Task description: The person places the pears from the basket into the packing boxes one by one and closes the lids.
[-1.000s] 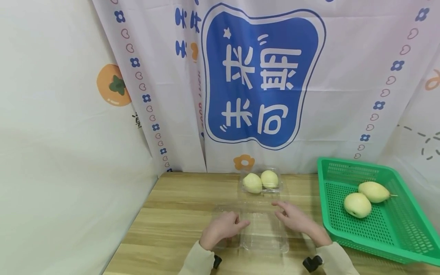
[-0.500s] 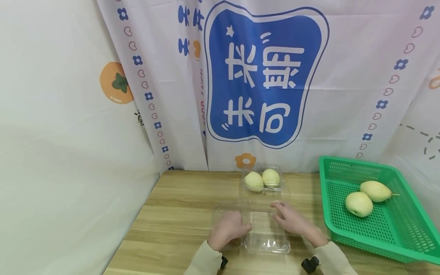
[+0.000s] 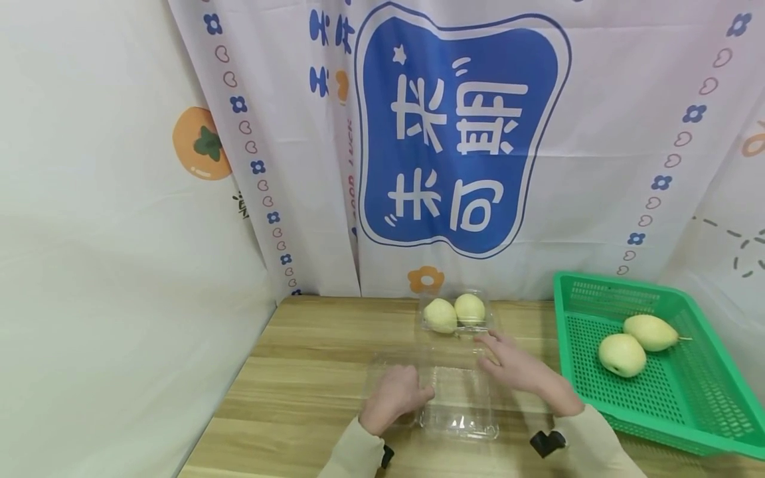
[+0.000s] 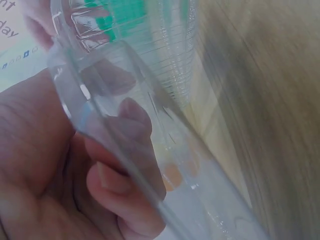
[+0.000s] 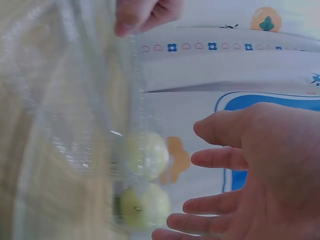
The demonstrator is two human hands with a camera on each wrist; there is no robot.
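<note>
Nearest the viewer, an empty clear plastic clamshell box (image 3: 457,398) lies opened flat on the wooden desk (image 3: 299,378), between the person's two hands. The left hand (image 3: 391,397) holds the box's left edge; the left wrist view shows its fingers (image 4: 122,187) curled round the transparent rim, so this grip pinches the plastic. The right hand (image 3: 516,368) sits at the box's far right corner with its fingers (image 5: 220,157) straight and spread, holding nothing; whether the fingertips touch the plastic cannot be told. Light-coloured sleeves cover both forearms, each bearing a dark wrist mount.

Just beyond the open box, near the desk's far edge, stands a second clear box (image 3: 455,312) containing two pale yellow pears (image 3: 454,313) side by side; the right wrist view shows them blurred through the plastic.

At the right side of the desk, well apart from the hands, rests a green perforated basket (image 3: 687,398) holding two more pears (image 3: 636,345), which lie touching or nearly so.

Behind the desk hangs a white curtain (image 3: 287,166) printed with small blue flowers, hearts, an orange fruit motif and a large blue panel (image 3: 460,133) bearing white characters.
</note>
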